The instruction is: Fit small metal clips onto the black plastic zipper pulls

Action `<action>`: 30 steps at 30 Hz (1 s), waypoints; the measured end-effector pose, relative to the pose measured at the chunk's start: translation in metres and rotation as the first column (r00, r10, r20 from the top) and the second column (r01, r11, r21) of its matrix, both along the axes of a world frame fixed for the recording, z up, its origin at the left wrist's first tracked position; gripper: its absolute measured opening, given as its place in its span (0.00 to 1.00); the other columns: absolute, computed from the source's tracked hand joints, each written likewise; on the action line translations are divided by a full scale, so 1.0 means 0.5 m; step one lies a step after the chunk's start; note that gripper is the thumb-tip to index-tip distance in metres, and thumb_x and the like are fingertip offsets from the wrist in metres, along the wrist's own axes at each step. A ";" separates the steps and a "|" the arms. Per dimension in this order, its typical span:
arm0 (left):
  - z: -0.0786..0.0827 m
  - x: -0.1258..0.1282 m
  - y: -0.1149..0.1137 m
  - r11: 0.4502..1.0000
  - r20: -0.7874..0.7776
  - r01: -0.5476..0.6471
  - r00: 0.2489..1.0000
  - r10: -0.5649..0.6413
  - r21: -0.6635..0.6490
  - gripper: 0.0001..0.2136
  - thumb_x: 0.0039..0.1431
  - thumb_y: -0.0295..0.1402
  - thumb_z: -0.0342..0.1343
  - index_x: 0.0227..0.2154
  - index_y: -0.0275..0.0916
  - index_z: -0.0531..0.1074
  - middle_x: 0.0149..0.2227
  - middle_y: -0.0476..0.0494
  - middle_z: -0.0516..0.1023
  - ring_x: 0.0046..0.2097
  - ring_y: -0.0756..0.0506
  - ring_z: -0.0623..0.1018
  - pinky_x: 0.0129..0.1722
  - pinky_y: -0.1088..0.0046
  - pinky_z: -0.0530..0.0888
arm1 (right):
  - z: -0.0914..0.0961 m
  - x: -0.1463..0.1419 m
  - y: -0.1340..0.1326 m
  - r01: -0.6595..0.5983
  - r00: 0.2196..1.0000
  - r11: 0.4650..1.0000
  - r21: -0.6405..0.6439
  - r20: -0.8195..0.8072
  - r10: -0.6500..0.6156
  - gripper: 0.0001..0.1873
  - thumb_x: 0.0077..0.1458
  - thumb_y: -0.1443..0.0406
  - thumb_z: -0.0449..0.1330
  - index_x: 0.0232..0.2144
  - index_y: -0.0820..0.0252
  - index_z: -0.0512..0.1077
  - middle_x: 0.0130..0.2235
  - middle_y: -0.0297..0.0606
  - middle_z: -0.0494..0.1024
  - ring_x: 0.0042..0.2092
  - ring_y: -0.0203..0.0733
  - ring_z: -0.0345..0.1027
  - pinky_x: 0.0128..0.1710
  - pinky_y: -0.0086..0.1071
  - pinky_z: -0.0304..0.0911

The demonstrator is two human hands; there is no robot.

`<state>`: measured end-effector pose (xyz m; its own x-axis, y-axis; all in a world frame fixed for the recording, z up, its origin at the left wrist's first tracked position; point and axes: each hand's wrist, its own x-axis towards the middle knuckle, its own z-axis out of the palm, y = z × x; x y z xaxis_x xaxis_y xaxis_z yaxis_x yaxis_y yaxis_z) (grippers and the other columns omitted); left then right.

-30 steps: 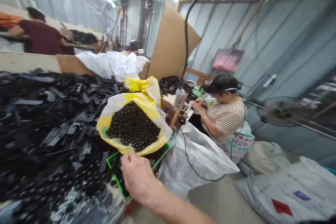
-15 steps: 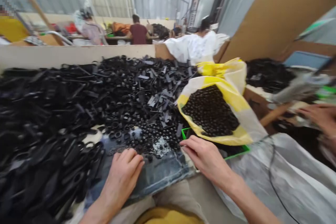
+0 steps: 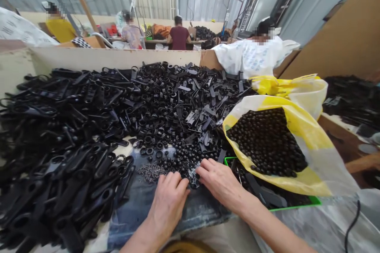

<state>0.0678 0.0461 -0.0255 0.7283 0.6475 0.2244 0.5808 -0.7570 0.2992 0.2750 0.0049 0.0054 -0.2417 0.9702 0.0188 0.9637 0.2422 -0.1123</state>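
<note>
My left hand (image 3: pixel 170 195) rests over the denim cloth (image 3: pixel 204 205), its fingers curled together; whatever they may hold is hidden. Just to the right, my right hand (image 3: pixel 218 180) dips its bent fingertips into a little heap of silver pins (image 3: pixel 194 176). What those fingertips pinch is too small to make out. Small black balls (image 3: pixel 185 152) lie behind both hands. A pile of tiny grey metal pieces, perhaps springs or screws (image 3: pixel 151 172), sits left of my left hand's fingers. Black rings (image 3: pixel 147 140) are scattered farther back.
Black lever-like plastic parts (image 3: pixel 80 189) heap up at the left. A yellow-and-white bag (image 3: pixel 323 158) full of black balls leans over a green-rimmed tray (image 3: pixel 297 205) at right. Behind the low board (image 3: pixel 118 56), several people sit working.
The view has swung left, so everything appears farther right. My hands have come closer together, and my right hand has moved from the tray's edge to the silver pins.
</note>
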 end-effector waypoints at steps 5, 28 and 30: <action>-0.020 0.003 0.005 0.999 0.025 0.023 0.999 -0.023 0.027 0.09 0.65 0.21 0.56 0.34 0.42 0.76 0.33 0.46 0.77 0.37 0.41 0.74 0.39 0.62 0.65 | -0.012 0.014 0.008 -0.112 0.992 0.994 0.011 0.056 0.111 0.09 0.62 0.75 0.64 0.38 0.55 0.73 0.41 0.37 0.77 0.44 0.48 0.71 0.40 0.37 0.67; 0.010 0.003 0.147 0.998 -0.004 -0.044 0.999 0.044 0.034 0.07 0.69 0.23 0.53 0.39 0.38 0.76 0.41 0.40 0.76 0.43 0.39 0.76 0.44 0.59 0.77 | 0.016 0.001 0.232 -0.121 0.990 0.992 -0.026 -0.079 0.118 0.09 0.72 0.65 0.59 0.51 0.58 0.75 0.45 0.39 0.80 0.45 0.41 0.78 0.44 0.29 0.68; 0.014 -0.001 0.163 0.998 -0.002 -0.062 0.998 0.062 0.019 0.08 0.68 0.22 0.53 0.39 0.37 0.76 0.41 0.40 0.76 0.44 0.38 0.76 0.45 0.59 0.77 | 0.023 0.013 0.219 -0.122 0.989 0.992 -0.026 -0.092 0.119 0.11 0.71 0.67 0.60 0.54 0.58 0.74 0.46 0.38 0.79 0.47 0.41 0.78 0.45 0.29 0.68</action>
